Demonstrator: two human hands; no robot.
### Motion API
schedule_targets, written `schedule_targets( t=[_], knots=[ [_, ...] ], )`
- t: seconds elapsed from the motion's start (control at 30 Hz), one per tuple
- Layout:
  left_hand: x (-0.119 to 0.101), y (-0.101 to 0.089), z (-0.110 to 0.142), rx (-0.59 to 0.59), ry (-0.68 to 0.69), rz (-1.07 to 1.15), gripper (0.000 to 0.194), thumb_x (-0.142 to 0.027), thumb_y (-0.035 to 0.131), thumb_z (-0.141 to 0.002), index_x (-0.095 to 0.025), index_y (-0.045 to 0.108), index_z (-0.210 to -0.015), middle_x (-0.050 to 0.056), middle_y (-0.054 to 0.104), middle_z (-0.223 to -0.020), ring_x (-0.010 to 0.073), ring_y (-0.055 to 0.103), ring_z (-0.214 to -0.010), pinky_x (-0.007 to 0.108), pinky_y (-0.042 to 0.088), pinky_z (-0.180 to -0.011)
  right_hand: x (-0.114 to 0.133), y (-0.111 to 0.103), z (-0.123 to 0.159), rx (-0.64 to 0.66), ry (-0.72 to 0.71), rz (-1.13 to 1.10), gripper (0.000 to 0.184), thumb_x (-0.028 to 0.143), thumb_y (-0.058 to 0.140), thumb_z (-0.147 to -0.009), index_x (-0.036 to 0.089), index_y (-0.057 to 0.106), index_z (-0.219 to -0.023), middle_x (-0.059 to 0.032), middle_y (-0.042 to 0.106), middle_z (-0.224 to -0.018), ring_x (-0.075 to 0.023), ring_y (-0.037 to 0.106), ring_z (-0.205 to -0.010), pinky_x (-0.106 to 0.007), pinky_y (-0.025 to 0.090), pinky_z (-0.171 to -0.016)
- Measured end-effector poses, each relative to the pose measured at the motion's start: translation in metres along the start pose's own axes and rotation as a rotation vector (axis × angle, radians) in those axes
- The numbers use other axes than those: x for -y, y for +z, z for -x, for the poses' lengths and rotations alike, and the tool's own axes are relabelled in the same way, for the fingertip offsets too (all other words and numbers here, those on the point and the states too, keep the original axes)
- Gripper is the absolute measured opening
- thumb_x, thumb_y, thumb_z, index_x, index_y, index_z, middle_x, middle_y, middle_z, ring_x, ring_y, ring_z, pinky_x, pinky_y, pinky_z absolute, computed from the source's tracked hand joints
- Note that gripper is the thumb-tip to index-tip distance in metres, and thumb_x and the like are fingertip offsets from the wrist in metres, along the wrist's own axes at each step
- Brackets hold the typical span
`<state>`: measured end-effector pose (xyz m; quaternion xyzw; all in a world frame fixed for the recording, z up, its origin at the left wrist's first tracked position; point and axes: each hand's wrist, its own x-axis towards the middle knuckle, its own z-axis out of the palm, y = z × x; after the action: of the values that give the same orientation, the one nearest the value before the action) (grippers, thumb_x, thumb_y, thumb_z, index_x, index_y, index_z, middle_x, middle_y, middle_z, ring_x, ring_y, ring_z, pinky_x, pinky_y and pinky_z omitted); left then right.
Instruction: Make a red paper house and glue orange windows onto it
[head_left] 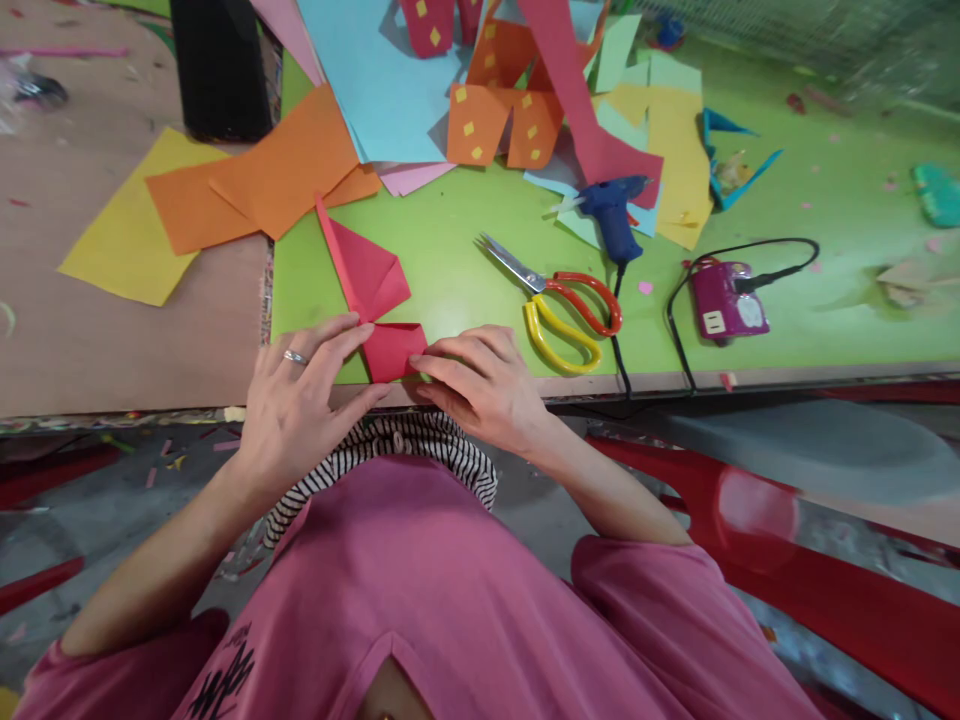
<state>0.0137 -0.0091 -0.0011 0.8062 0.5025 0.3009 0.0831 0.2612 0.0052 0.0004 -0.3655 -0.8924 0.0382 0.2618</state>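
Head camera view: holding creased red paper [373, 285] between both hands at the near edge of a green tabletop [450, 230].
Spreading the left hand [304, 405] beside the paper's near end, with thumb and fingertips touching its left side; pinching the right edge of the near fold with the right hand [491, 385]. Pointing the paper's narrow tip away from the body and left, toward orange sheets [300, 160], and running its long axis from far left to near right. Showing pale scraps [735, 175] inside a blue triangular frame [709, 150], well to the right. Lying nearer, right of the paper: scissors [541, 284] with red and yellow handles, blades aiming far left, a blue glue gun [615, 215] and a purple socket block [727, 300] with a black cable plugged in.
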Motion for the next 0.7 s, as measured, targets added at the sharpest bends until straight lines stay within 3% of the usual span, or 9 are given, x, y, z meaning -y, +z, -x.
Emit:
schedule_targets(
  t=[0.13,0.3,0.37,0.5,0.7],
  knots=[
    [-0.002,-0.002,-0.001,-0.055,-0.037,0.067,0.059,-0.038,0.074,-0.092,-0.025,0.050,-0.144,0.013,0.068,-0.131,0.0316,0.065,-0.119,0.047,0.051,-0.100,0.001,0.001,-0.008,0.012,0.082,-0.061,0.024,0.033,0.060,-0.104,0.019,0.066,-0.122,-0.0068,0.076,-0.108,-0.0217,0.061,-0.097,-0.037,0.046,-0.089],
    [-0.002,-0.005,0.000,0.008,-0.054,0.042,0.016,-0.037,0.072,-0.094,-0.026,0.070,-0.105,0.009,0.071,-0.119,0.0289,0.066,-0.107,0.048,0.051,-0.096,-0.002,0.007,-0.012,0.066,0.128,-0.100,0.021,0.036,0.055,-0.106,0.023,0.072,-0.106,-0.0060,0.073,-0.104,-0.0216,0.058,-0.095,-0.038,0.043,-0.087],
    [-0.002,-0.006,0.001,0.006,-0.044,0.040,0.008,-0.035,0.071,-0.094,-0.027,0.072,-0.093,0.007,0.072,-0.113,0.0272,0.066,-0.102,0.046,0.052,-0.092,-0.002,0.008,-0.011,0.064,0.128,-0.106,0.020,0.035,0.056,-0.105,0.024,0.072,-0.103,-0.0054,0.072,-0.104,-0.0216,0.056,-0.095,-0.038,0.042,-0.087],
    [-0.004,-0.007,0.000,0.014,-0.026,0.059,0.010,-0.032,0.069,-0.095,-0.026,0.072,-0.088,0.005,0.074,-0.098,0.0260,0.066,-0.093,0.046,0.051,-0.087,-0.003,0.007,-0.010,0.064,0.121,-0.102,0.019,0.035,0.057,-0.105,0.024,0.072,-0.100,-0.0048,0.071,-0.104,-0.0213,0.054,-0.095,-0.038,0.040,-0.086],
    [-0.007,-0.007,0.002,0.000,-0.028,0.029,0.010,-0.033,0.069,-0.094,-0.029,0.074,-0.087,0.004,0.075,-0.094,0.0273,0.066,-0.091,0.047,0.048,-0.083,-0.002,0.005,-0.010,0.065,0.090,-0.069,0.021,0.033,0.055,-0.106,0.023,0.072,-0.098,-0.0042,0.071,-0.103,-0.0206,0.054,-0.093,-0.037,0.038,-0.085]
  ],
)
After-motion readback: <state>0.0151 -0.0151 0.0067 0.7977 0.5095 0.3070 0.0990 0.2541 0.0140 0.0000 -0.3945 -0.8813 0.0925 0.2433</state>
